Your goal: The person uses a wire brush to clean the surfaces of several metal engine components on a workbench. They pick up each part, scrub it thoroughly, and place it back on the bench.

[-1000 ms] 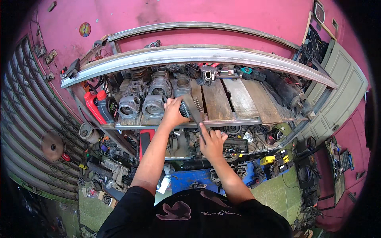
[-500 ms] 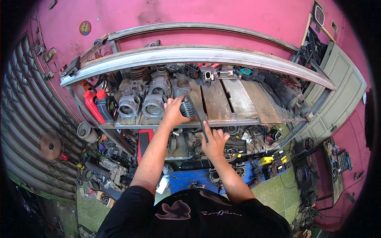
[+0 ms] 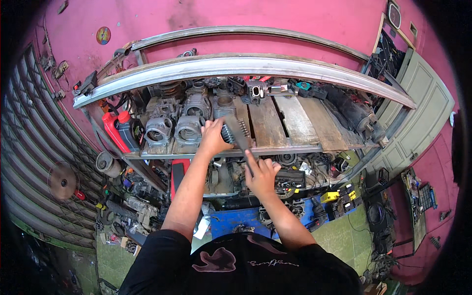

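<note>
My left hand [image 3: 213,140] is closed around the left side of a finned metal engine cylinder [image 3: 226,134] near the front edge of the shelf. In my right hand [image 3: 264,176] is a long flat tool [image 3: 240,134], grey and wider at its far end, with a dark handle. The index finger stretches along this handle. The tool's wide end lies across the cylinder and hides much of it; whether it is a brush or a scraper I cannot make out. Grey engine castings [image 3: 189,130] with round openings stand left of my left hand.
A metal rail [image 3: 246,66] spans above the wooden shelf planks [image 3: 268,123]. Red and black bottles [image 3: 132,131] stand at the shelf's left end. A dark cylindrical part [image 3: 351,112] lies at the right. Below are a lower shelf of parts and a blue surface [image 3: 231,218].
The tool's wide end has shifted up and left over the cylinder, and my right hand has moved slightly left with it. My left hand keeps its hold almost unmoved.
</note>
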Demonstrator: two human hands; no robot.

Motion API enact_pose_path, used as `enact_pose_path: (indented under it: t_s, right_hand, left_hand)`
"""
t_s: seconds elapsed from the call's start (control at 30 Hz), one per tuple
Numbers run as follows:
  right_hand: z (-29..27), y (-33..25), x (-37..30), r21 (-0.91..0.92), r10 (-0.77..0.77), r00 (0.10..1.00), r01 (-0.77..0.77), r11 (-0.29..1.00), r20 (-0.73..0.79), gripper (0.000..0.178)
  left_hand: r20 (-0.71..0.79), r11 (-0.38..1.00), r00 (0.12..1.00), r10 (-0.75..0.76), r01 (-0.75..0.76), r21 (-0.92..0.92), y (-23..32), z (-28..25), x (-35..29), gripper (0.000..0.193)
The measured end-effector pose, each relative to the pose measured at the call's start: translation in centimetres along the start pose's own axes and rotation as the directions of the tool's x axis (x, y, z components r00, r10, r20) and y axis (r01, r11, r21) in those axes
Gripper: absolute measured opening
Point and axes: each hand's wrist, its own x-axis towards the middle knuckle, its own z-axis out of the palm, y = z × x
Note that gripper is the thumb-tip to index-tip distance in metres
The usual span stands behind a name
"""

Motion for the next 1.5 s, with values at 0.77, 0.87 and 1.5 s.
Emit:
enact_pose_path:
  t_s: [0.77,0.87,1.5]
  right_hand:
    - [-1.6,0.3,4.8,0.014,0.163,0.967,-0.169,0.986,0.198,0.067]
    - [0.0,1.1,5.6,-0.009,0.132,0.985,-0.132,0.991,0.108,0.067]
    - [2.3,-1.8,3.2,0.004,0.019,0.999,-0.019,1.0,-0.034,0.068]
  left_hand:
    - [-0.01,0.999,0.999,-0.032,0.031,-0.026,-0.4,0.4,0.1,0.106]
    - [-0.018,1.0,1.0,-0.004,0.004,-0.021,0.7,0.2,-0.5,0.105]
    - [0.068,0.999,0.997,-0.022,0.02,0.033,0.4,-1.2,0.4,0.101]
